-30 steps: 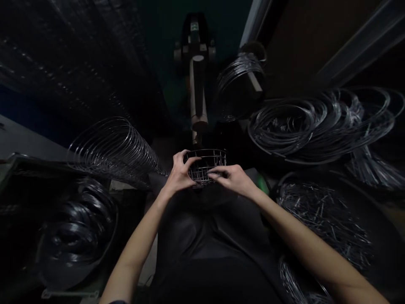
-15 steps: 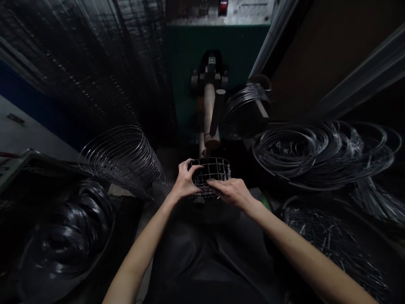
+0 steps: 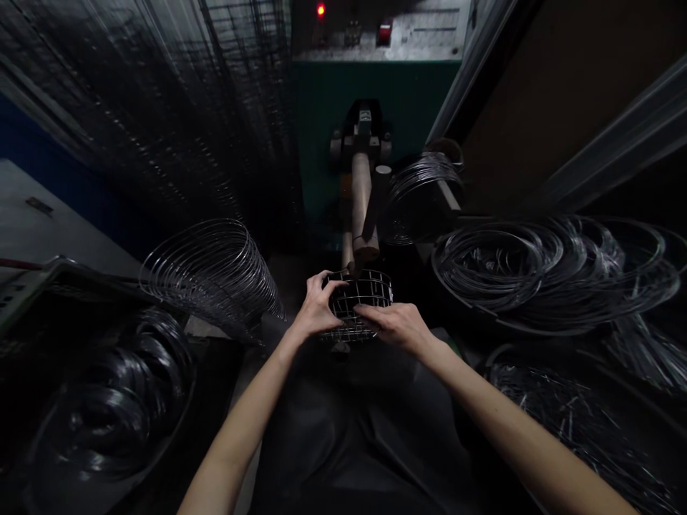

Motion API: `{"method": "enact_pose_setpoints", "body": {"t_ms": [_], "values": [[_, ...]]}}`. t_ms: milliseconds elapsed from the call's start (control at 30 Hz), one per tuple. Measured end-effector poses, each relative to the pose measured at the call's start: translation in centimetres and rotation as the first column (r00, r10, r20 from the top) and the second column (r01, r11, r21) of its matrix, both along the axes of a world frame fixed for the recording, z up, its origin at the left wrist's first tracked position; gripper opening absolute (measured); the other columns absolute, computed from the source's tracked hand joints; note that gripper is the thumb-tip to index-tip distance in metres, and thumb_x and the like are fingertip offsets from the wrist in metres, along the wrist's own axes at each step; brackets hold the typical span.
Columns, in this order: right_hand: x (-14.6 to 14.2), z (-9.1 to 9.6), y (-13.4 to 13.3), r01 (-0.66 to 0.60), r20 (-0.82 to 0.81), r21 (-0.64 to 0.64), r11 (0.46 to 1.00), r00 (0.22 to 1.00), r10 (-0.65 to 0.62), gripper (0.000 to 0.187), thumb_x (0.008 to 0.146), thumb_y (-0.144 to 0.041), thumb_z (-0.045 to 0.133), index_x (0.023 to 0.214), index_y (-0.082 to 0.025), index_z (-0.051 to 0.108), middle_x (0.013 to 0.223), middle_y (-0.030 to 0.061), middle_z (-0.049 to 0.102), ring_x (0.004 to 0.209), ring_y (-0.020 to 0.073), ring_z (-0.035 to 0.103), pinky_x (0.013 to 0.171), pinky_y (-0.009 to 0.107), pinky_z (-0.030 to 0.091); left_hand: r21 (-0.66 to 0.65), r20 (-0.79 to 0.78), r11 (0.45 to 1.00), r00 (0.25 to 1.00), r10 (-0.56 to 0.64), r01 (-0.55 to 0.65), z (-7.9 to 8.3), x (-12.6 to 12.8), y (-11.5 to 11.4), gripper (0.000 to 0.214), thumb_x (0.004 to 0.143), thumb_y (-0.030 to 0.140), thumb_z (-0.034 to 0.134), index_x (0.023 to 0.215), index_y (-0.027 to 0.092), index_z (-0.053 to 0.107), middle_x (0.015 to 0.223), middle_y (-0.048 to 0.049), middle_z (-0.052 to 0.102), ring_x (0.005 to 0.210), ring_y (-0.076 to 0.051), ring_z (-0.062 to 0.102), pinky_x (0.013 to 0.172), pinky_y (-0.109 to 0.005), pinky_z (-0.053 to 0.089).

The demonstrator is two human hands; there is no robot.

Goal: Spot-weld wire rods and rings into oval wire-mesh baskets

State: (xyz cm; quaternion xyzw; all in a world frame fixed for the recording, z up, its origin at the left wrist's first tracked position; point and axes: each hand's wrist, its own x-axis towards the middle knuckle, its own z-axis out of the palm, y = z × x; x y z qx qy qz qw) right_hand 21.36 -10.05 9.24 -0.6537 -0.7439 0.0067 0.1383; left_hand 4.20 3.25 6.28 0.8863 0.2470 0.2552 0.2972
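Note:
A small round wire basket (image 3: 370,287) of crossed metal rods is between my hands, just below the machine's electrode arm (image 3: 363,207). My left hand (image 3: 320,304) grips its left side, thumb and fingers curved around the wires. From the right, my right hand (image 3: 397,322) reaches across the near side with its fingers closed against the basket. Whether those fingers also pinch a loose wire is too dark to make out. The basket's far rim sits close to the lower electrode tip (image 3: 348,261); I cannot tell if they touch.
Wire rings stand in a stack (image 3: 215,265) at left, above a bin of coiled rings (image 3: 107,415). Wire hoops (image 3: 515,265) fill a tray at right, with short rods (image 3: 569,422) nearer. A ring bundle (image 3: 424,186) hangs beside the green machine (image 3: 418,93).
The view has tilted up slightly, so everything sits lower in the frame. A red lamp on the machine's panel now shows lit. Both hands keep nearly the same hold on the basket.

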Motion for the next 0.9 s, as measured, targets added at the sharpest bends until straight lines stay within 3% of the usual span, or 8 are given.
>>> {"method": "enact_pose_setpoints", "body": {"t_ms": [500,700,900], "values": [[-0.3,0.6,0.5,0.068,0.015,-0.071,0.995,0.998,-0.068,0.032,0.091,-0.032,0.053,0.12,-0.031,0.065,0.102,0.0002,0.074,0.078,0.0169,0.07,0.054,0.023,0.042,-0.037,-0.029,0.999,1.0,-0.006,0.005,0.1,0.1,1.1,0.082,0.047,0.04,0.088,0.12,0.023,0.055,0.132,-0.0117,0.037,0.126,-0.034,0.035,0.107,-0.053,0.037],[0.3,0.7,2.2,0.132,-0.057,-0.016,0.991,0.989,-0.133,0.028,0.092,-0.03,0.054,0.117,-0.03,0.067,0.1,0.0008,0.074,0.084,0.018,0.071,0.06,0.024,0.047,-0.1,-0.05,0.995,0.999,0.015,-0.02,0.7,1.3,2.9,0.083,0.045,0.037,0.09,0.119,0.025,0.055,0.127,-0.0088,0.043,0.126,-0.032,0.038,0.106,-0.05,0.038],[0.6,-0.3,2.0,0.206,-0.153,0.126,0.97,0.971,-0.186,0.025,0.094,-0.028,0.05,0.11,-0.029,0.069,0.111,0.0014,0.071,0.09,0.0162,0.068,0.067,0.023,0.049,-0.037,-0.022,0.999,1.0,0.012,-0.013,0.5,2.1,4.3,0.083,0.042,0.043,0.09,0.116,0.024,0.056,0.126,-0.0094,0.042,0.124,-0.033,0.038,0.106,-0.051,0.035]]}}
